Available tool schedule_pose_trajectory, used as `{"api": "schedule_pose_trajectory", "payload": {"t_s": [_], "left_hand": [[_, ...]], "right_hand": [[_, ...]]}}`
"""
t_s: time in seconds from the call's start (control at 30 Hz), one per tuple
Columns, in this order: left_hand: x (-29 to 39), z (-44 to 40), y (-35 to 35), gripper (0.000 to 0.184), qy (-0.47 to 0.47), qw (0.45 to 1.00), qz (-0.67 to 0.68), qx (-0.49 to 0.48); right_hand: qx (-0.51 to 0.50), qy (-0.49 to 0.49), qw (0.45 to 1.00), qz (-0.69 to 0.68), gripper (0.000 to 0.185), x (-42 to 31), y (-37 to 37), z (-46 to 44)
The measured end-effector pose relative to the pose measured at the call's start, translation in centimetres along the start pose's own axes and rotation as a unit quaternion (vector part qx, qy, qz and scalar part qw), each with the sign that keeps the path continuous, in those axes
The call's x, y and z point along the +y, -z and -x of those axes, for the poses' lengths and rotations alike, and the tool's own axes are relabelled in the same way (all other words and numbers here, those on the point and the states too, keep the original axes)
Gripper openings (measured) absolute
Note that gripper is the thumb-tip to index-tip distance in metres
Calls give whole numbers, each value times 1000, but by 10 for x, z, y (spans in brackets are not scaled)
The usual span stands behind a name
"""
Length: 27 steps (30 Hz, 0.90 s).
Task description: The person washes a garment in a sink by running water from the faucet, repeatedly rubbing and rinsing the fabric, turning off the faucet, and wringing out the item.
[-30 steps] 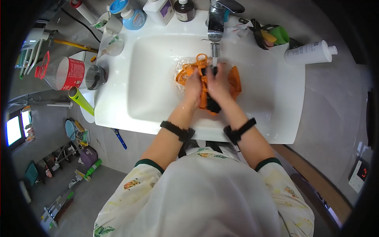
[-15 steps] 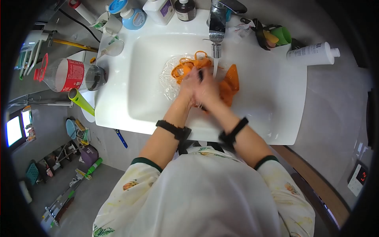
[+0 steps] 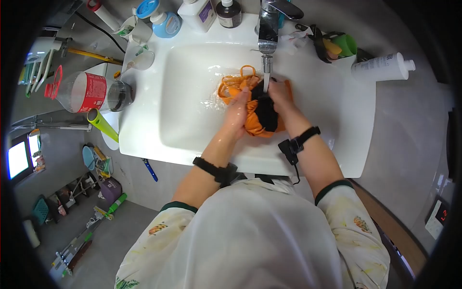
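In the white sink, under the running faucet [image 3: 267,38], I hold a wet orange cloth piece with thin straps and a black inner part [image 3: 266,113]; its exact kind I cannot make out. My left hand [image 3: 236,115] is closed on its left edge, thumb toward the straps. My right hand [image 3: 281,98] grips the right side, just beside the water stream. The black part lies spread between both hands, and the orange straps bunch up beyond my left fingers. Some fingertips are hidden by the cloth.
Along the sink's [image 3: 192,45] back rim stand a blue pump bottle [image 3: 167,25], a white bottle [image 3: 198,14] and a dark bottle [image 3: 228,14]. A large clear jug [image 3: 86,91] is at left. A green cup [image 3: 344,45] and a white bottle lying down [image 3: 382,67] are at right.
My hands, pressed together over the cloth before, have moved apart. The cloth is now opened between them, with its black part showing under the water.
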<state>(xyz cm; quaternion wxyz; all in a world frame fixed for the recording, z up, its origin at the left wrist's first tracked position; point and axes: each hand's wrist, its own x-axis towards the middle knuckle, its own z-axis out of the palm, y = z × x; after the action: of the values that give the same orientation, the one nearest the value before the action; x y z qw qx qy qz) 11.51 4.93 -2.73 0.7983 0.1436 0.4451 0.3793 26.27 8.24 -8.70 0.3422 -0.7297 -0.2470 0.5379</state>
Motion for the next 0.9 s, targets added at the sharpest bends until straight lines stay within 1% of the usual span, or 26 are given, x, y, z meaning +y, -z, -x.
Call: {"api": "schedule_pose_trajectory", "payload": {"t_s": [0.03,0.07,0.1,0.13,0.17,0.2,0.23,0.27,0.3,0.33,0.37,0.4,0.43,0.5,0.53,0.57,0.6,0.63,0.67,0.7,0.73,0.77,0.8,0.83,0.87,0.9], "left_hand": [[5,-2,2,46,-1,1000,5,-1],[12,-4,6,46,-4,999,39,-16],[19,-6,12,46,-5,997,69,-27],[20,-13,20,47,51,990,128,-2],[16,-27,27,47,48,991,126,-3],[5,-44,38,46,46,985,163,-21],[-9,-55,48,45,49,978,198,-39],[-20,-56,62,41,59,883,316,-341],[-16,-42,48,41,62,883,315,-342],[-5,-20,20,40,76,960,200,-181],[1,-8,4,39,87,993,73,-13],[-13,-20,16,40,68,997,36,-10],[-8,-20,14,40,67,997,33,-12],[-4,-16,11,42,80,991,102,11],[-2,-14,13,42,80,991,106,13],[3,-11,18,36,45,997,68,11],[11,-10,24,32,7,1000,26,9],[20,-8,28,31,-29,999,-17,5],[27,-4,31,40,-26,996,-80,5],[24,-3,34,40,-26,996,-80,4],[18,-3,38,43,-98,974,-205,-17],[12,-3,43,45,-167,930,-326,-37],[10,-2,45,54,-199,912,-357,-37],[9,-2,46,54,-200,911,-358,-40],[7,-2,48,52,-206,873,-442,-2],[7,-1,48,50,-210,826,-522,38]], "right_hand": [[-20,-17,991,-128,53,-10,8,11],[-42,-35,966,-254,55,-17,12,23],[-46,-38,966,-252,55,-17,6,35],[20,70,988,-136,53,-15,-6,50],[87,182,979,-16,51,-16,-19,63],[66,303,947,89,47,-14,-36,81],[47,411,890,193,43,-12,-49,98],[22,334,878,343,42,-25,-49,111],[25,332,878,343,42,-20,-45,90],[33,230,896,378,40,-11,-37,43],[41,123,905,405,38,1,-29,4],[-5,93,945,315,37,12,-18,-20],[-4,101,958,268,37,19,-16,-26],[-5,119,978,174,39,34,-12,-38],[-16,134,988,69,42,12,-15,-2],[-29,146,988,-38,46,-7,-16,36],[-32,221,970,101,52,-17,-11,64],[-34,223,969,98,52,-15,-5,62],[-40,161,982,85,52,-8,7,58],[-46,100,991,73,52,0,18,53],[-16,81,993,-80,48,4,20,46],[-16,82,993,-82,48,10,21,40],[-14,66,975,-212,46,4,23,44],[-10,50,940,-338,43,-3,26,48],[-26,27,919,-392,37,-8,28,54],[-26,29,919,-392,37,-16,28,62]]}}
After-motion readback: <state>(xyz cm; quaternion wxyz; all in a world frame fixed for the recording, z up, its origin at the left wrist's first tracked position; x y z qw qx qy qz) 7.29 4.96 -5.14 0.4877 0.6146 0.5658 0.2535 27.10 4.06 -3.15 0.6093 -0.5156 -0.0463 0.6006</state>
